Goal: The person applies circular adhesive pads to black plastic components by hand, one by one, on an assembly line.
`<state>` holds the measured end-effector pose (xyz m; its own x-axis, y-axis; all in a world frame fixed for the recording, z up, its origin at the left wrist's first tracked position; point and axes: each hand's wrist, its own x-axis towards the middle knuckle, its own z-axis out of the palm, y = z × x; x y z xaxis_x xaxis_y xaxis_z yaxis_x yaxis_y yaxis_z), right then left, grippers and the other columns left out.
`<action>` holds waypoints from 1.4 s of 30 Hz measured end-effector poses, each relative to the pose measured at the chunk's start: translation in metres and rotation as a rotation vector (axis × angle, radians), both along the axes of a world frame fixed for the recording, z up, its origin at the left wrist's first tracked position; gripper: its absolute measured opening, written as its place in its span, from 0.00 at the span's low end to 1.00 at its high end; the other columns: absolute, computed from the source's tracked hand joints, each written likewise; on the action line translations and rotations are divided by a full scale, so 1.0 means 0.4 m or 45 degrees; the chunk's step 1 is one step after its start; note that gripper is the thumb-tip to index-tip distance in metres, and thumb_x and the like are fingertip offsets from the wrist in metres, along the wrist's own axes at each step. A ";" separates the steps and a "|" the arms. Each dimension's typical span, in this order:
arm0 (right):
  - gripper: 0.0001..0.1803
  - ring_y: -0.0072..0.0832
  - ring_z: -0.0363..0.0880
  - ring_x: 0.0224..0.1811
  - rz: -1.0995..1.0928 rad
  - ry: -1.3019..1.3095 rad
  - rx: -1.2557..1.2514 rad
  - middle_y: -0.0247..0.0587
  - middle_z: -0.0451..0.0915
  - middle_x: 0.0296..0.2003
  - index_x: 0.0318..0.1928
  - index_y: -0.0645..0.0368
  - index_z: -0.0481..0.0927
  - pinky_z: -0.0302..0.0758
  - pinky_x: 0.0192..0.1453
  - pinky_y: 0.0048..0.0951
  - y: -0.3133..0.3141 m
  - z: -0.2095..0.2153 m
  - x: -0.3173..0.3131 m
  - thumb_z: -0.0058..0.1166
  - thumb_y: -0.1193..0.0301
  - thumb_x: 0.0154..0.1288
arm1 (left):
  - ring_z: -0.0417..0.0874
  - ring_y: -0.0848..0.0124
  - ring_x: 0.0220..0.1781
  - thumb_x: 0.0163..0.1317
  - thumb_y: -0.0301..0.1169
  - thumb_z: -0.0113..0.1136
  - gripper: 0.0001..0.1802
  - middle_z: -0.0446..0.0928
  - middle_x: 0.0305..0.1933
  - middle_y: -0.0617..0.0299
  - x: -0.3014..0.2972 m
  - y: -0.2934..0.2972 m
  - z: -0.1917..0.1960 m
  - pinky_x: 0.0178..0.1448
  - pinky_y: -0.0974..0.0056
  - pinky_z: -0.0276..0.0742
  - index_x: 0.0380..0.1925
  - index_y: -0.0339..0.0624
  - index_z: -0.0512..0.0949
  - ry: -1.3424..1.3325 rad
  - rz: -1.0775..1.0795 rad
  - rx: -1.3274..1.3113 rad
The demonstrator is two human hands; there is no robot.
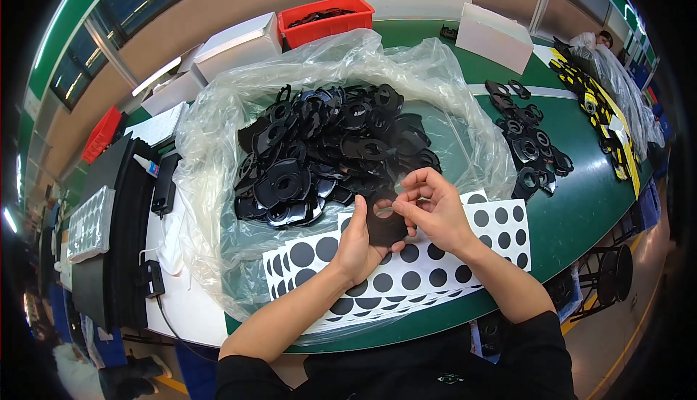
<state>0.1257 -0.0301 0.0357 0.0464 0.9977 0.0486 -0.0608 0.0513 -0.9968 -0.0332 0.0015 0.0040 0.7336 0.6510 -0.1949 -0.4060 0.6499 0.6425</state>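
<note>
My left hand (354,249) is closed round a flat black plastic part (385,231) with a round hole, its thumb along the left edge and fingertips showing at the lower right. At the hole's right edge, the thumb and fingers of my right hand (435,213) are pinched together; whatever lies between them is too small to make out. Beneath both hands lie white sheets of round black stickers (410,282), overlapping in a stack. Just beyond, a heap of similar black plastic parts (319,146) rests on a clear plastic bag (210,153).
More black parts (534,142) lie on the green table (581,218) at right, with yellow-and-black pieces (592,106) farther out. A red bin (327,20) and white boxes (496,37) line the back. At left are a black case (165,184) and a wrapped sticker pack (91,224).
</note>
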 end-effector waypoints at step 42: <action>0.19 0.40 0.73 0.50 -0.403 -1.459 1.017 0.41 0.80 0.43 0.45 0.59 0.78 0.70 0.51 0.40 -0.028 0.010 -0.037 0.63 0.72 0.50 | 0.75 0.73 0.39 0.71 0.30 0.44 0.11 0.73 0.42 0.60 0.000 -0.014 -0.008 0.33 0.66 0.70 0.51 0.44 0.66 0.028 0.163 0.043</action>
